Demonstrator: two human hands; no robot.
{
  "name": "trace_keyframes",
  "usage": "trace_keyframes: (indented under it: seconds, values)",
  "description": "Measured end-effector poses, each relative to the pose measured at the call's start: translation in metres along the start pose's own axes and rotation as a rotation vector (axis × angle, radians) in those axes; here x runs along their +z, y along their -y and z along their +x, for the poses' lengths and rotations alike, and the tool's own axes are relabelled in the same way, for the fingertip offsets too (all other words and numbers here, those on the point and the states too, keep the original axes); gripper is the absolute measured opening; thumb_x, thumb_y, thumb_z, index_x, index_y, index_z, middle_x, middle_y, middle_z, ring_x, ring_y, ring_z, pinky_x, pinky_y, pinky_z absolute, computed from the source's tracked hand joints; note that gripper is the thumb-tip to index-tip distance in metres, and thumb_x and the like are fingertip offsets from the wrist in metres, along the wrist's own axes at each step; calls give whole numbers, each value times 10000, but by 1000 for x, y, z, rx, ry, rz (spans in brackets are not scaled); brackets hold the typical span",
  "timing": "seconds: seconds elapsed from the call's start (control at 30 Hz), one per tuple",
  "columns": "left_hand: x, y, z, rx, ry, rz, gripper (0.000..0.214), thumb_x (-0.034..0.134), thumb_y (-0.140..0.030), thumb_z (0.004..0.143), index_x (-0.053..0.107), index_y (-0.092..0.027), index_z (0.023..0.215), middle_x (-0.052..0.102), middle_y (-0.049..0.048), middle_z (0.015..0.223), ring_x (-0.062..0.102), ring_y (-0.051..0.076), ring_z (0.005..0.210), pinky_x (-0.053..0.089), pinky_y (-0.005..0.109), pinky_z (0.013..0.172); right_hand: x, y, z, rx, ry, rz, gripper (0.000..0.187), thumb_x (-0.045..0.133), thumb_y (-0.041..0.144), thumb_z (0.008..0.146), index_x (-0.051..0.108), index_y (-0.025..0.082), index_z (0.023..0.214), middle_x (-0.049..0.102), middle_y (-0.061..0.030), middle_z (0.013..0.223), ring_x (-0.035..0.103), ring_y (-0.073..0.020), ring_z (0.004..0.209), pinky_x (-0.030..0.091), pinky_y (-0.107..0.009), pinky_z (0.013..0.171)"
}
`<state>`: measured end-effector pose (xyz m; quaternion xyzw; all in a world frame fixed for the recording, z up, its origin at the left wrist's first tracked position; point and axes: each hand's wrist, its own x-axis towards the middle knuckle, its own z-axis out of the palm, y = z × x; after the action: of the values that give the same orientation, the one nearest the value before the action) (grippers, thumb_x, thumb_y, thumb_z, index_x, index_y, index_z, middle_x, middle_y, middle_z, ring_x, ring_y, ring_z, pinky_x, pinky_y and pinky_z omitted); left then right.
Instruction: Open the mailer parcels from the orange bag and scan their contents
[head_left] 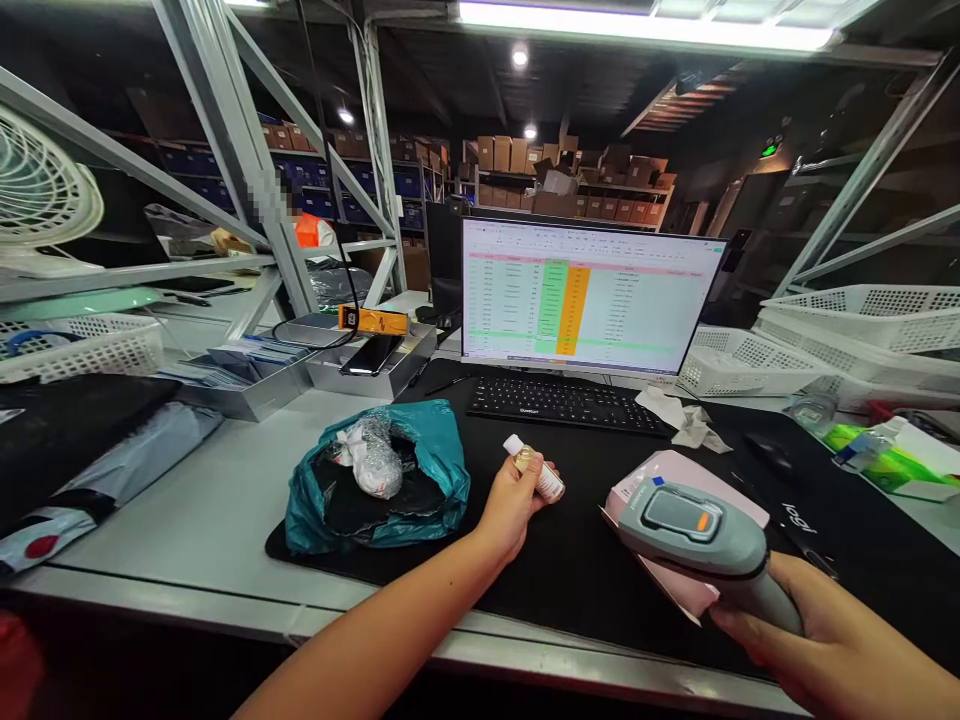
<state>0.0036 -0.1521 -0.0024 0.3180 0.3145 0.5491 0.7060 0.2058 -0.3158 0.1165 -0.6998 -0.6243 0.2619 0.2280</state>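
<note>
My left hand (pixel 512 503) is closed around a small bottle (pixel 534 468) with a white cap and a pale label, held just above the black desk mat (pixel 577 560). My right hand (pixel 825 640) grips a grey barcode scanner (pixel 694 528), its head turned toward the bottle. Under the scanner lies a pink flat packet (pixel 675 475). Left of my left hand sits an open teal plastic bag (pixel 379 480) with crumpled silvery wrapping and dark contents inside.
A black keyboard (pixel 566 403) and a monitor (pixel 589 297) showing a spreadsheet stand behind the mat. White mesh baskets (pixel 847 345) stack at the right, a mouse (pixel 769 452) and green packets (pixel 881 465) near them. Metal trays (pixel 300 375), a phone (pixel 371 353) and grey mailers (pixel 97 480) lie left.
</note>
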Motion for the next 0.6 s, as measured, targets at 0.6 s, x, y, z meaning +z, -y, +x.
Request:
trace_keyframes:
  seconds: [0.6]
  values:
    - [0, -1, 0, 17, 5, -36, 526, 832, -562, 665, 591, -157, 898, 685, 63, 887, 667, 175, 826, 568, 340, 755, 11, -12, -7, -50, 35, 77, 506, 620, 614, 790, 730, 227, 1096, 715, -66, 1092, 680, -292, 959, 589, -306, 826]
